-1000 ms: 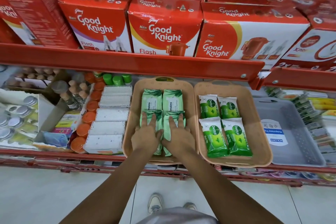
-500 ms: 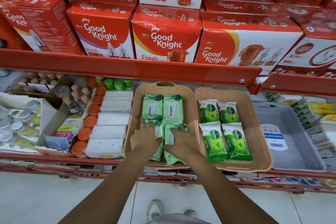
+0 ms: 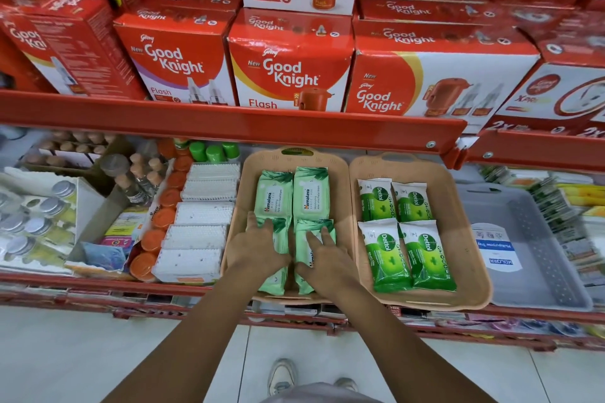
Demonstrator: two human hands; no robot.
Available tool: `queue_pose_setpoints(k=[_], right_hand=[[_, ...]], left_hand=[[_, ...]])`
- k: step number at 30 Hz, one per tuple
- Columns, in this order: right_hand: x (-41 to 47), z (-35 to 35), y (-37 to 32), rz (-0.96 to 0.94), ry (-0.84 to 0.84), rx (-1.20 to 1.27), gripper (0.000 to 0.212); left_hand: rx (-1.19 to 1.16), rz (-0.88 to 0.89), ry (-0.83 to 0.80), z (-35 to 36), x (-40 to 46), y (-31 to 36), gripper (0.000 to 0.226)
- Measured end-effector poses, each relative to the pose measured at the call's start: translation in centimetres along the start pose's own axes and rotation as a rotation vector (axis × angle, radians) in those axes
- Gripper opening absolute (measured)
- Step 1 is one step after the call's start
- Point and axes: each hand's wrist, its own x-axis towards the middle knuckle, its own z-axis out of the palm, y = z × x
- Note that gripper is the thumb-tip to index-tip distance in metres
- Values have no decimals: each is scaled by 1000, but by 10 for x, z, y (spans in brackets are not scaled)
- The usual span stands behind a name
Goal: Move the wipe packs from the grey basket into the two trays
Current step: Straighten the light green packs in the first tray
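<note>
Tidying looks like the step in hand: left hand (image 3: 258,247) and right hand (image 3: 322,258) rest flat, fingers spread, gripping nothing, on pale packs (image 3: 307,195) in the left tray (image 3: 237,239); grey basket (image 3: 537,271) empty, lifting away comes next.

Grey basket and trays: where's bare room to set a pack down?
Grey basket: floor bare except its label. Right tray: strip right of the Dettol packs. Left tray: crowded, Himalaya packs and both hands fill it.
</note>
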Motion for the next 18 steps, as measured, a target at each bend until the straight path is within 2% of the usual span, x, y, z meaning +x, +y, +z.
queue_pose_setpoints(k=[6,9,14,18], right_hand=[[3,-5,4,-27,-58,-11,75],[5,-11,7,-90,-52,-167,76],[11,-8,8,-150,-151,-191,77],[15,-6,8,-148,-169,-193,76]], left_hand=[[69,81,-133,21,-2,-8,81],[192,238,-107,25,-2,-14,77],[139,324,-257,25,3,-22,78],[108,336,-277,29,6,-23,80]])
